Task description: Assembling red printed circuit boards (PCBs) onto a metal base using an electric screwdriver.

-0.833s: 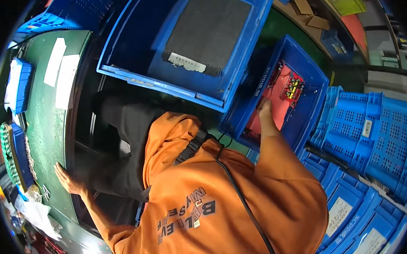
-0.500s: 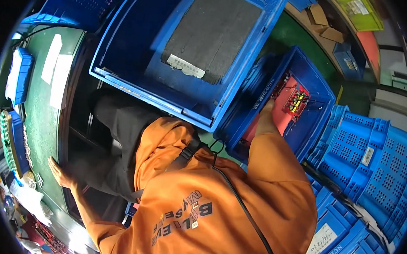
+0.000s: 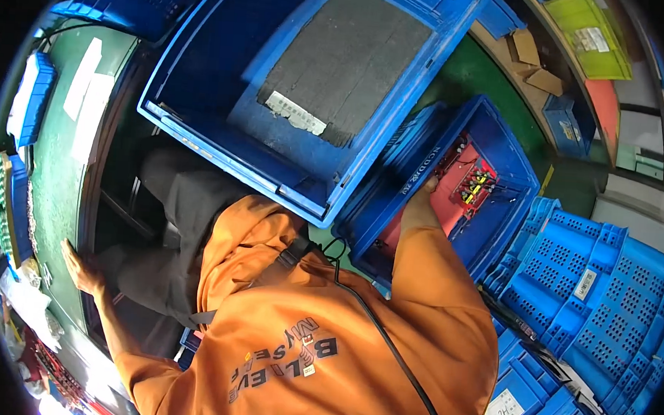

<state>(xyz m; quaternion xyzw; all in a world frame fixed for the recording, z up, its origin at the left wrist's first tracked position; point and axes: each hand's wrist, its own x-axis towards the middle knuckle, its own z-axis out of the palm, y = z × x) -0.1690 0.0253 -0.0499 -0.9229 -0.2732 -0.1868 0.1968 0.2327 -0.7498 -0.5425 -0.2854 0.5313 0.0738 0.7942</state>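
My left hand (image 3: 81, 270) lies on the edge of the green tabletop (image 3: 53, 190), fingers stretched out, holding nothing. My right arm reaches down into a deep blue bin (image 3: 519, 150) on my right. Inside, my right hand (image 3: 427, 187) is close to the bin's left wall, above a pink-red sheet (image 3: 455, 186). Its fingers are mostly hidden, so whether it holds anything does not show. Beside the hand is a cluster of small red, yellow and black parts (image 3: 476, 187) with dark leads. Similar dark bits lie along the bin's far-left side.
A large blue crate (image 3: 231, 172) with a dark grey panel (image 3: 348, 60) inside stands ahead of me. Perforated light-blue crates (image 3: 571, 275) are stacked at right, with lidded blue boxes (image 3: 514, 394) nearer. Cardboard pieces (image 3: 531, 56) and a yellow-green bin (image 3: 590, 33) sit far right.
The view has shifted slightly. My right hand remains in the bin near its left wall, and my left hand stays on the tabletop edge.
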